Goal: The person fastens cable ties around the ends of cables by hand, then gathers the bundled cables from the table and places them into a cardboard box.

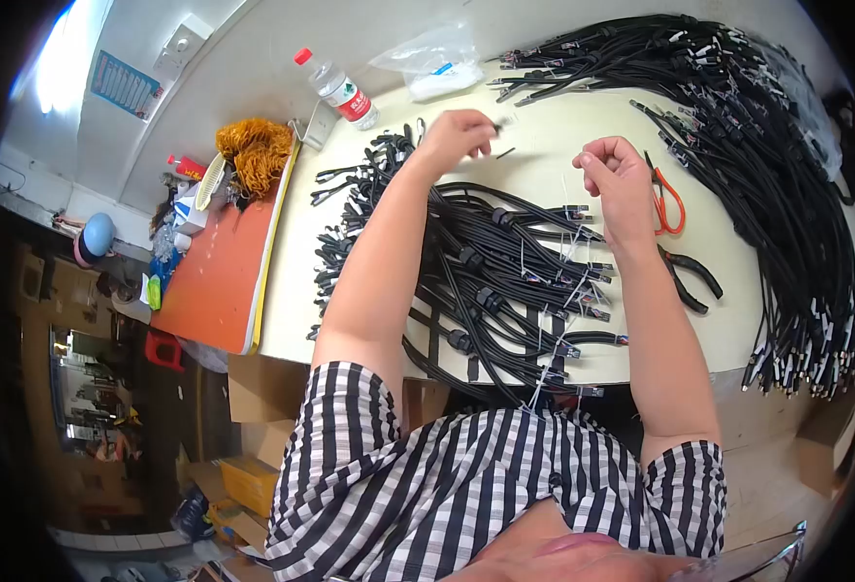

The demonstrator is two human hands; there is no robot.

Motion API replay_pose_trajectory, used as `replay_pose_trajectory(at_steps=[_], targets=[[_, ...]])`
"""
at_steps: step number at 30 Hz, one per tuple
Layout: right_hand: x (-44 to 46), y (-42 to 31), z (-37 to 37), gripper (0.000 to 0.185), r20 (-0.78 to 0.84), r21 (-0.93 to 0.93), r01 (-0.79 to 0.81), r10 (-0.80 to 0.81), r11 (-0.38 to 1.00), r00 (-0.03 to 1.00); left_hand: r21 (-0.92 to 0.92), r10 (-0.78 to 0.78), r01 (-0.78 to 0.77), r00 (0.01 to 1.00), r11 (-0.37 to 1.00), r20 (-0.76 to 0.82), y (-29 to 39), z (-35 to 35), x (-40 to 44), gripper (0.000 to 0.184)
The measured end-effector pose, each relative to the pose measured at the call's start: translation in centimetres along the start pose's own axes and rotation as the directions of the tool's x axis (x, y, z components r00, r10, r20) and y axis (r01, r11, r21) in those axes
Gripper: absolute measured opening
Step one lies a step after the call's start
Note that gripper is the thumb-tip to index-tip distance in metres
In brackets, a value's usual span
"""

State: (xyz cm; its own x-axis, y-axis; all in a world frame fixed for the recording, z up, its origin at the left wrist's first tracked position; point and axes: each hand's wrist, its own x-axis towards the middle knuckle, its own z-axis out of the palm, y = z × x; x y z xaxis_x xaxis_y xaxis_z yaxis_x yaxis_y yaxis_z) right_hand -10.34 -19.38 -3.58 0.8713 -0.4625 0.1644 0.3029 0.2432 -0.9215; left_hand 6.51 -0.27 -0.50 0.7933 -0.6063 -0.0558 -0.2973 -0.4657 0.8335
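My left hand (460,141) is above the far part of the table, left of the middle, its fingers curled. A small dark piece (497,128) shows at its fingertips, too small to name. My right hand (614,184) is closed in a pinch to the right; what it holds, if anything, I cannot make out. Below and between my forearms lies a pile of black cables (491,257) with connector ends and white ties (556,359). Orange-handled scissors (670,209) and black-handled pliers (688,276) lie beside my right forearm.
More black cables (738,165) are heaped along the back and right side. A water bottle (345,92) and a clear plastic bag (437,73) stand at the back. To the left is an orange-topped surface (219,276) with an orange-brown stringy bundle (253,155).
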Motion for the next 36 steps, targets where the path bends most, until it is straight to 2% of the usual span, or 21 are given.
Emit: replay_pose_trajectory(at_steps=[3, 5, 7, 9, 11, 14, 15, 16, 17, 18, 20, 21, 23, 25, 27, 30, 34, 36], targets=[[0.2, 0.8, -0.1, 0.010, 0.004, -0.092, 0.015, -0.014, 0.996, 1.000, 0.066, 0.042, -0.043, 0.999, 0.997, 0.006, 1.7, 1.4, -1.5, 0.018], [0.5, 1.4, -0.6, 0.016, 0.077, -0.231, 0.073, -0.056, 0.970, 0.995, 0.055, 0.025, -0.026, 1.000, 0.998, 0.018, 2.4, 2.6, -2.7, 0.019], [0.3, 1.1, -0.5, 0.019, 0.082, -0.225, 0.037, -0.018, 0.974, 0.996, 0.118, 0.024, -0.028, 0.999, 0.993, 0.036, 4.2, 4.0, -4.7, 0.019], [0.1, 0.6, -0.1, 0.019, 0.156, -0.239, 0.000, 0.039, 0.971, 0.987, 0.159, 0.099, -0.096, 0.995, 0.983, -0.007, 4.1, 5.2, -5.6, 0.019], [0.0, 0.5, 0.1, 0.018, 0.168, -0.272, 0.017, 0.029, 0.962, 0.985, 0.163, 0.122, -0.118, 0.992, 0.980, -0.015, 4.1, 5.8, -6.3, 0.019], [-0.2, 0.5, 0.1, 0.015, 0.207, -0.235, 0.016, 0.034, 0.972, 0.978, 0.159, 0.146, -0.138, 0.989, 0.977, -0.038, 5.4, 6.3, -7.8, 0.018], [-0.3, -0.2, 0.1, 0.013, 0.215, -0.160, -0.008, 0.043, 0.987, 0.976, 0.156, 0.143, -0.135, 0.989, 0.978, -0.041, 5.7, 6.2, -8.2, 0.018], [-0.3, -0.7, 0.2, 0.011, 0.223, -0.083, -0.032, 0.050, 0.996, 0.974, 0.189, 0.226, -0.211, 0.972, 0.959, -0.064, 5.9, 6.1, -8.5, 0.017], [-0.3, -1.0, 0.3, 0.011, 0.228, -0.085, -0.032, 0.050, 0.996, 0.972, 0.224, 0.309, -0.284, 0.947, 0.932, -0.085, 6.0, 5.9, -8.7, 0.018], [-0.4, -1.2, 0.3, 0.010, 0.245, -0.088, -0.039, 0.060, 0.995, 0.968, 0.224, 0.307, -0.281, 0.947, 0.933, -0.090, 5.8, 5.9, -8.8, 0.018], [-0.5, -1.4, 0.4, 0.009, 0.264, -0.090, -0.050, 0.073, 0.995, 0.962, 0.261, 0.403, -0.357, 0.903, 0.897, -0.149, 5.4, 6.1, -8.9, 0.017], [-0.6, -1.5, 0.4, 0.009, 0.277, -0.115, -0.006, 0.038, 0.993, 0.960, 0.261, 0.400, -0.354, 0.904, 0.898, -0.151, 4.9, 6.4, -8.8, 0.017], [-0.7, -1.6, 0.4, 0.008, 0.289, -0.142, 0.037, 0.005, 0.989, 0.957, 0.341, 0.613, -0.520, 0.736, 0.784, -0.287, 3.9, 7.1, -8.5, 0.014], [-0.7, -1.7, 0.4, 0.008, 0.303, -0.153, 0.056, -0.007, 0.987, 0.953, 0.347, 0.596, -0.496, 0.746, 0.796, -0.299, 3.7, 7.4, -8.6, 0.012], [-0.7, -1.9, 0.3, 0.007, 0.315, -0.153, 0.038, 0.012, 0.988, 0.949, 0.421, 0.678, -0.547, 0.679, 0.724, -0.283, 3.3, 7.3, -8.5, 0.013], [-0.6, -1.9, 0.2, 0.007, 0.312, -0.142, 0.014, 0.031, 0.990, 0.950, 0.335, 0.640, -0.547, 0.693, 0.767, -0.331, 3.7, 7.5, -8.6, 0.014], [-0.5, -1.7, 0.2, 0.007, 0.286, -0.156, 0.014, 0.032, 0.988, 0.958, 0.317, 0.635, -0.551, 0.696, 0.772, -0.336, 3.9, 7.5, -8.6, 0.015], [-0.6, -1.6, 0.2, 0.006, 0.295, -0.159, 0.012, 0.036, 0.987, 0.955, 0.248, 0.567, -0.510, 0.753, 0.823, -0.332, 3.9, 7.5, -8.7, 0.017]])
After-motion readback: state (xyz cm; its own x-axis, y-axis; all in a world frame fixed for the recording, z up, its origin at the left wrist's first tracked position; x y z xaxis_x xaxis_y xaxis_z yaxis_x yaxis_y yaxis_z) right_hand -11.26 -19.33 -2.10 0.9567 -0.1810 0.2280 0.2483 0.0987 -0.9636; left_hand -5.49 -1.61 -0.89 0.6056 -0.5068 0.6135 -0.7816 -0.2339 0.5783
